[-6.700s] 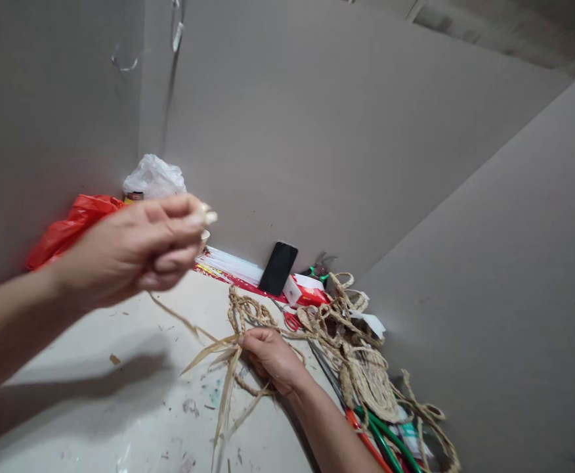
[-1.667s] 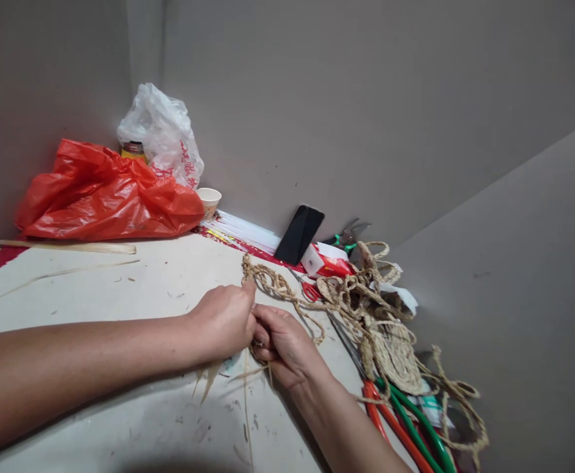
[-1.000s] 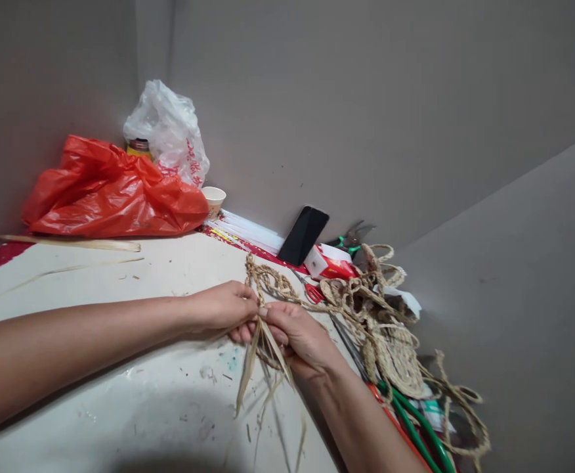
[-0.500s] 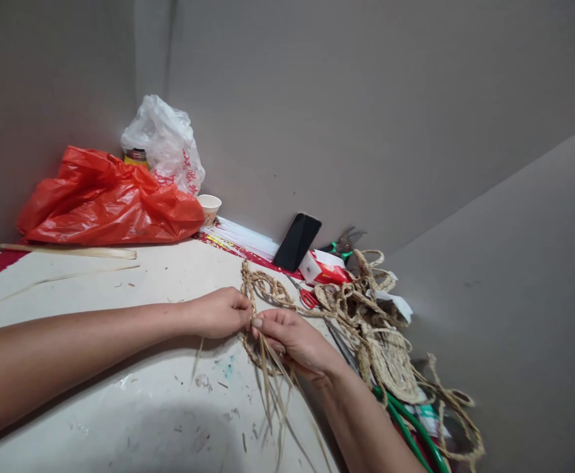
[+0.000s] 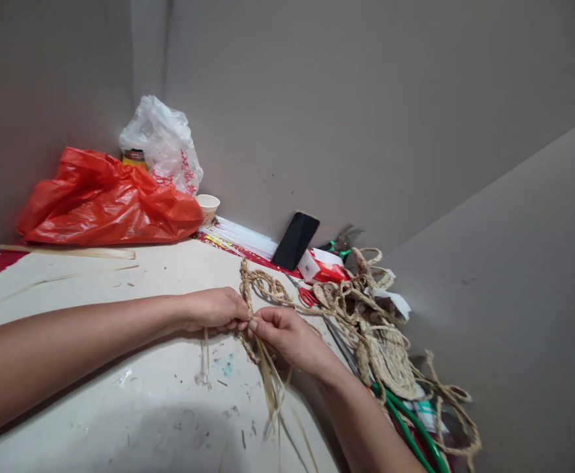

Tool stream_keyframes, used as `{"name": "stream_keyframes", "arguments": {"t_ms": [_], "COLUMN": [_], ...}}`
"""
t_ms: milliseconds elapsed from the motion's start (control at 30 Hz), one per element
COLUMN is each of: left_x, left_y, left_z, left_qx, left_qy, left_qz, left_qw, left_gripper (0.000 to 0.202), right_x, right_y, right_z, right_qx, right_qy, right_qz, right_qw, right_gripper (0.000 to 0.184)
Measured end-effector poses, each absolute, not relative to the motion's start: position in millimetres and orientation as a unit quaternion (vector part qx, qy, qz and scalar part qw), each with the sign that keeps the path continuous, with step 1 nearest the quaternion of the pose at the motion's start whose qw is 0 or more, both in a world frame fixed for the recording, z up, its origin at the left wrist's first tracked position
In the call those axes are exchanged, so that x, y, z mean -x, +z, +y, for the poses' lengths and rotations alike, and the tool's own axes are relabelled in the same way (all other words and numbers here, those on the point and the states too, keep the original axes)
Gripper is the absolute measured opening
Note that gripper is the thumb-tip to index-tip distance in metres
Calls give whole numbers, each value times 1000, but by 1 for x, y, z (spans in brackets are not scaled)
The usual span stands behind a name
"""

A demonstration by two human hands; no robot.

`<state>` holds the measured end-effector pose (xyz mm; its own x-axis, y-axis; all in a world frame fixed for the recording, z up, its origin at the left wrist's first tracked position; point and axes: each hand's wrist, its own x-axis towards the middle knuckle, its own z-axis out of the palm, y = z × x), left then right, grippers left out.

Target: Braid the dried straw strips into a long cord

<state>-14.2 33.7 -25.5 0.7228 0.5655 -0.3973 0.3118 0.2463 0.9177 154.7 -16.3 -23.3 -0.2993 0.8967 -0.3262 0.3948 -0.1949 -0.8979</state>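
Observation:
My left hand (image 5: 221, 309) comes in from the left with its fingers closed in a pinch on straw strands. Just beside it, my right hand (image 5: 287, 335) pinches the same work, thumb and forefinger pressed together; the fingertips of both hands meet. Loose straw strands (image 5: 270, 387) hang down below the right hand toward the table's near side. A finished length of braided straw cord (image 5: 246, 282) runs up from the pinch point and loops away to the right. One thin strand (image 5: 207, 348) hangs under my left hand. The exact crossing of strands is hidden by the fingers.
Coiled braided cord (image 5: 388, 361) heaps along the right edge, near green handles (image 5: 405, 420) and red-handled scissors (image 5: 308, 297). Behind lie a phone (image 5: 296, 240), a red box (image 5: 324, 268) and a paper cup (image 5: 209, 207). A red plastic bag (image 5: 110, 203) sits at the back left.
Both hands stay at the same spot with small finger movements. The loose strands below my right hand have drawn closer together, and the left fingers have shifted slightly lower.

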Motion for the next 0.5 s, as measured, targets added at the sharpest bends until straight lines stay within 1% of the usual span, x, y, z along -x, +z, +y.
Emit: {"name": "stream_keyframes", "arguments": {"t_ms": [167,367,500], "left_x": [13,11,11], "left_y": [-25,-29,-31], "left_z": [34,31,28], "left_qx": [-620,-676,-712], "left_qy": [80,118,135], "left_qz": [368,390,398], "left_qw": [689,614,563], "left_gripper": [20,20,22], "right_x": [-150,-149,-157], "right_y": [-20,-17,-10], "right_z": [-19,-23,-22], "right_qx": [556,568,581], "right_qy": [499,442,401], "right_qz": [-630,-667,-684], "right_qw": [212,192,181], "right_gripper": [30,25,26]}}
